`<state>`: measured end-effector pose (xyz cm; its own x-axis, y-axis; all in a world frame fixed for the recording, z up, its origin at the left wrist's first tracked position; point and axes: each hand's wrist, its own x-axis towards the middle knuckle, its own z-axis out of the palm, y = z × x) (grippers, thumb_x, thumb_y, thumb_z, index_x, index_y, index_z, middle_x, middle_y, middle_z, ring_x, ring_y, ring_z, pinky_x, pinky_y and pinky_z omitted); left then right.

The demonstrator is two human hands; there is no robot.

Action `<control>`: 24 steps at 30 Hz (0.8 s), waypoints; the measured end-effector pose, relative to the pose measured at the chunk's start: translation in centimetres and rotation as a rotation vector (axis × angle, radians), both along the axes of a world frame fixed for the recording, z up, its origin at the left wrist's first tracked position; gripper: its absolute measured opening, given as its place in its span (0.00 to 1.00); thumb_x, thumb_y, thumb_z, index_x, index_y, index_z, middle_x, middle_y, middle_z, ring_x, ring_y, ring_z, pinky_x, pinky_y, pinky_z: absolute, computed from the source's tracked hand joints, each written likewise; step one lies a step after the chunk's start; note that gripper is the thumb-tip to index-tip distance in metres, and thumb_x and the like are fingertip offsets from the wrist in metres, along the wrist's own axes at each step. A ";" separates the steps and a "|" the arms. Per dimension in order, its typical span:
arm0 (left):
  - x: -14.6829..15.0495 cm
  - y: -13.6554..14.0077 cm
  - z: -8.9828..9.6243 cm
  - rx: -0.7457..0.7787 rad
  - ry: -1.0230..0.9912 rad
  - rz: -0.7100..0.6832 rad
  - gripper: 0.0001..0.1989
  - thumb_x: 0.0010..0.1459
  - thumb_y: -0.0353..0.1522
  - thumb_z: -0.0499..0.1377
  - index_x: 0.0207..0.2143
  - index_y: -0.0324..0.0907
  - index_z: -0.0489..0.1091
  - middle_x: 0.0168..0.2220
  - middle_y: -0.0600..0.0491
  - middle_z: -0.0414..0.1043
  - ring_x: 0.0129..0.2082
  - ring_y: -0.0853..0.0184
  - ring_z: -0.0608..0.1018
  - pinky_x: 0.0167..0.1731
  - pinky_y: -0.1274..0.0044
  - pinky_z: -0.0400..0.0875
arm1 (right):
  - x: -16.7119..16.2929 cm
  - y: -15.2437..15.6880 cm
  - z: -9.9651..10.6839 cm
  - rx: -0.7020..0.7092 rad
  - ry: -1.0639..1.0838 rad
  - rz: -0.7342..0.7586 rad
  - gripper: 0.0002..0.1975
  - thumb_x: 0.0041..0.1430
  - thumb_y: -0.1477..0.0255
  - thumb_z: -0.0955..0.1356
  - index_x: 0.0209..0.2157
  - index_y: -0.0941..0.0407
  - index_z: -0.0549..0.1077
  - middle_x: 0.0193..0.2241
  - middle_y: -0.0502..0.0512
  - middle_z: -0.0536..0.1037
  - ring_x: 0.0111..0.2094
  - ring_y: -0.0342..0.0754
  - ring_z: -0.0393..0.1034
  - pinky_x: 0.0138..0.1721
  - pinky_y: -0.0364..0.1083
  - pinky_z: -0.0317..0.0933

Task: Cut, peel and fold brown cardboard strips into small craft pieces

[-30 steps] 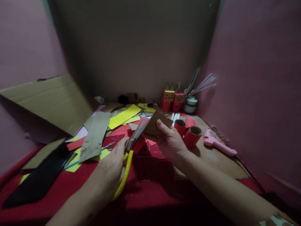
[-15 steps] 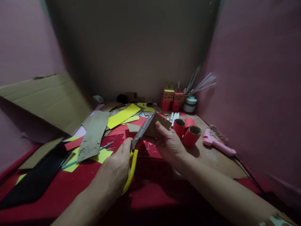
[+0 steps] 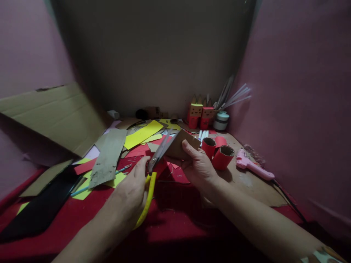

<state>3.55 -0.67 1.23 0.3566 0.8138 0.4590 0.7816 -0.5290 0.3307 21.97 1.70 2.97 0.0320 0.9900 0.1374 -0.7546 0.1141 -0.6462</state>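
My left hand (image 3: pixel 131 190) is closed on the yellow handles of a pair of scissors (image 3: pixel 149 197), blades pointing up and away. In my right hand (image 3: pixel 199 166) is a small brown cardboard piece (image 3: pixel 179 145), thumb on its face and fingers underneath. The scissor blades lie along the left edge of this piece; I cannot tell whether they touch it. Just right of my right hand stand several red paper-covered tubes (image 3: pixel 223 159) with open tops.
A pink glue gun (image 3: pixel 253 165) with a dark cord lies on a cardboard sheet (image 3: pixel 260 193) at the right. Two red figures (image 3: pixel 195 113) with drawn faces stand at the back beside a jar (image 3: pixel 221 120). Yellow paper (image 3: pixel 144 134), cardboard strips (image 3: pixel 108 157) and a black sheet (image 3: pixel 41 208) cover the left side.
My left hand and the scissors have moved slightly left and toward me, and the blades have shifted along the cardboard's left edge. My right hand with the cardboard is almost still.
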 end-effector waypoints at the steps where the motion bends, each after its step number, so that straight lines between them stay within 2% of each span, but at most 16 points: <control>1: 0.1 0.1 0.1 0.016 0.013 0.002 0.24 0.58 0.32 0.47 0.56 0.32 0.56 0.36 0.41 0.74 0.31 0.58 0.79 0.29 0.70 0.73 | 0.0 0.0 0.0 0.008 0.001 0.001 0.14 0.48 0.70 0.75 0.38 0.55 0.75 0.33 0.52 0.80 0.39 0.53 0.75 0.43 0.58 0.70; 4: 0.5 0.3 0.4 0.031 0.066 -0.022 0.24 0.58 0.30 0.45 0.56 0.28 0.55 0.45 0.34 0.71 0.41 0.54 0.78 0.37 0.66 0.74 | 0.0 -0.1 0.0 0.010 -0.006 0.005 0.13 0.48 0.70 0.74 0.38 0.55 0.75 0.33 0.52 0.80 0.39 0.52 0.75 0.43 0.58 0.70; 6: 0.8 0.3 0.3 0.009 0.095 -0.036 0.24 0.57 0.29 0.45 0.56 0.29 0.54 0.46 0.33 0.71 0.41 0.54 0.78 0.38 0.65 0.75 | -0.1 -0.1 -0.1 0.000 -0.010 0.011 0.14 0.48 0.70 0.74 0.38 0.56 0.75 0.33 0.52 0.80 0.39 0.53 0.75 0.43 0.58 0.70; 15: 0.8 0.4 -0.8 0.061 0.155 -0.048 0.23 0.58 0.28 0.44 0.56 0.35 0.51 0.41 0.41 0.71 0.32 0.60 0.79 0.30 0.70 0.74 | -0.1 0.0 -0.3 -0.007 0.004 -0.012 0.14 0.48 0.70 0.74 0.39 0.56 0.74 0.34 0.53 0.80 0.41 0.53 0.74 0.43 0.58 0.70; 18: 1.0 0.3 -0.6 0.125 0.152 -0.036 0.21 0.57 0.27 0.44 0.55 0.37 0.52 0.35 0.46 0.72 0.26 0.64 0.78 0.26 0.74 0.73 | -0.1 0.0 -0.4 0.000 0.011 -0.006 0.13 0.48 0.71 0.74 0.38 0.56 0.75 0.33 0.52 0.80 0.38 0.52 0.75 0.42 0.59 0.70; 24: 1.1 -0.5 0.4 0.202 0.098 -0.148 0.12 0.60 0.29 0.45 0.45 0.37 0.59 0.23 0.55 0.67 0.15 0.69 0.70 0.15 0.78 0.63 | -0.2 -0.2 -0.3 -0.008 0.001 0.014 0.13 0.48 0.70 0.74 0.37 0.55 0.75 0.31 0.52 0.80 0.37 0.53 0.75 0.43 0.60 0.69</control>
